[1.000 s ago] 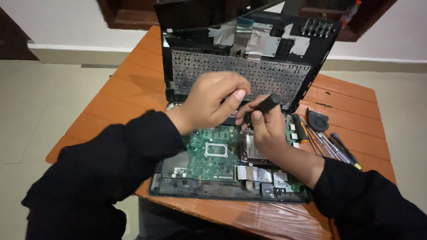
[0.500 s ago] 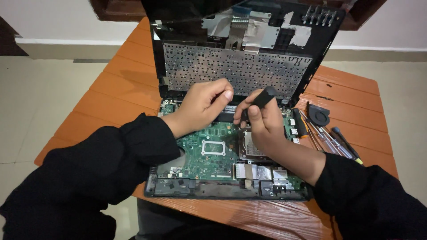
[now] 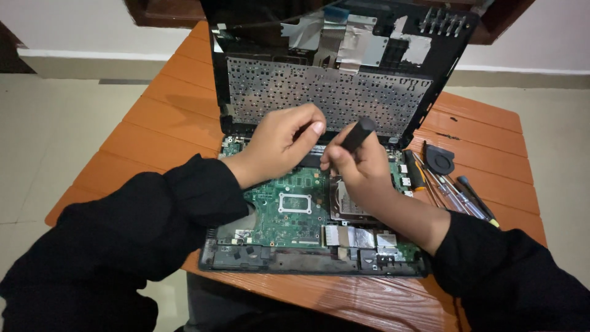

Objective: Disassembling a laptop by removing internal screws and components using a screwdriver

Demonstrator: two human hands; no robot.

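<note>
The right hand (image 3: pixel 359 165) grips a black tool handle (image 3: pixel 358 134) closed; the left hand (image 3: pixel 279 144) pinches at the motherboard (image 3: pixel 289 206) edge, loosening 1 part, needing steadiness

There is one view only, from a camera worn on the person's head. It looks forward and steeply down over both black sleeves at the orange table (image 3: pixel 153 123), close to the work. The opened laptop (image 3: pixel 319 246) fills the middle of the frame, its raised lid (image 3: pixel 344 98) facing the camera. Pale floor and a wall base show along the edges.
</note>
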